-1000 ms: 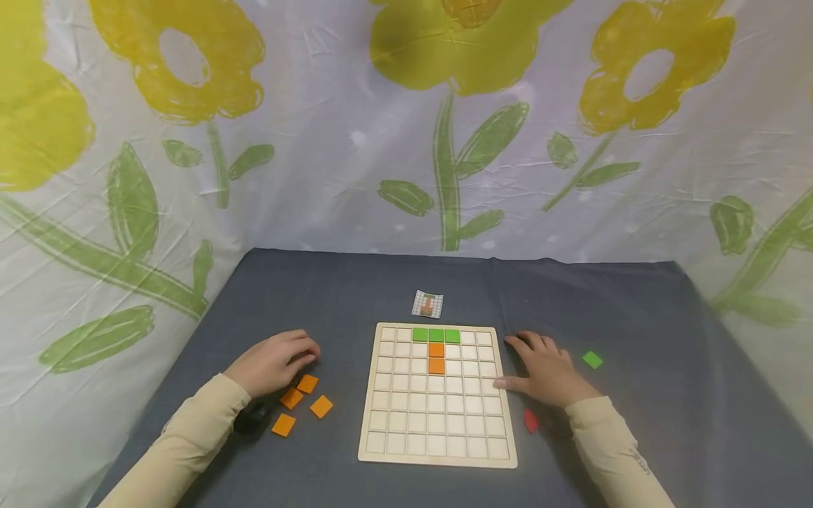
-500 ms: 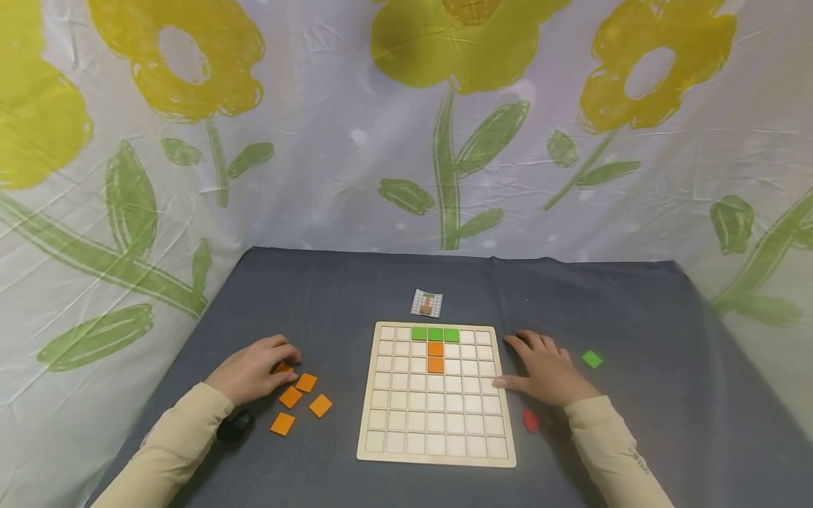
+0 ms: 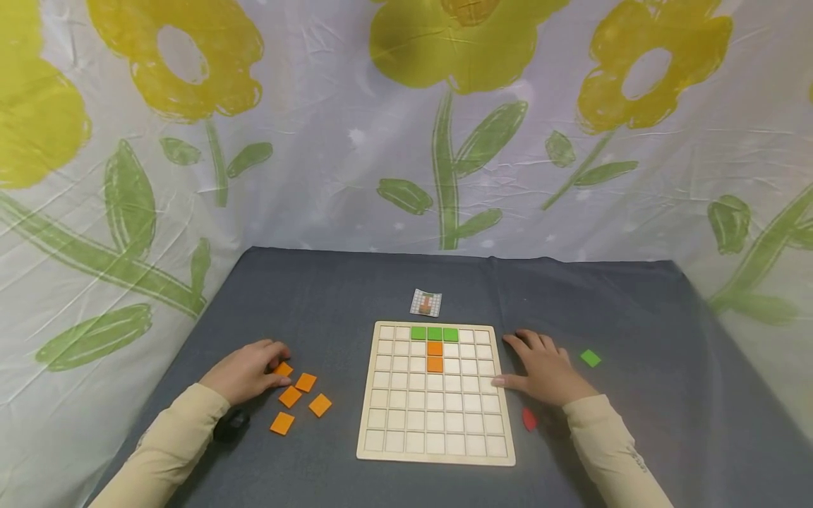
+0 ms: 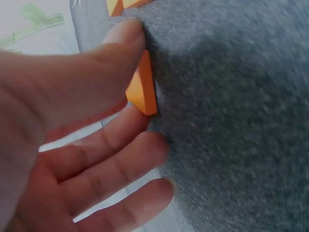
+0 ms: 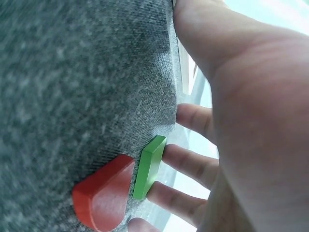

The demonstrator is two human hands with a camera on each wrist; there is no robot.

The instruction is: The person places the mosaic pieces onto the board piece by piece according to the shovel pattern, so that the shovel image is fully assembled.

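My left hand [image 3: 246,368] rests low on the cloth, fingers relaxed around an orange square tile [image 3: 283,369]. In the left wrist view this tile [image 4: 143,84] sits between the thumb and the fingers, its lower corner at a fingertip. More orange tiles [image 3: 306,382] lie right beside the hand. My right hand [image 3: 540,368] is spread on the cloth, thumb tip at the right edge of the wooden grid board [image 3: 406,455]. Three green tiles [image 3: 435,334] and two orange ones [image 3: 435,356] fill cells near the board's top. Close to the right fingers are a green tile [image 5: 150,166] and a red piece [image 5: 107,195].
A small pattern card [image 3: 425,303] lies just behind the board. One green tile [image 3: 591,358] is right of the right hand, and a red piece [image 3: 529,419] is below it. A flower-print curtain [image 3: 330,141] closes off the back and sides.
My left hand has drawn back to the left and slightly toward me, baring an orange tile that it covered earlier. The right hand and the board's tiles stay put.
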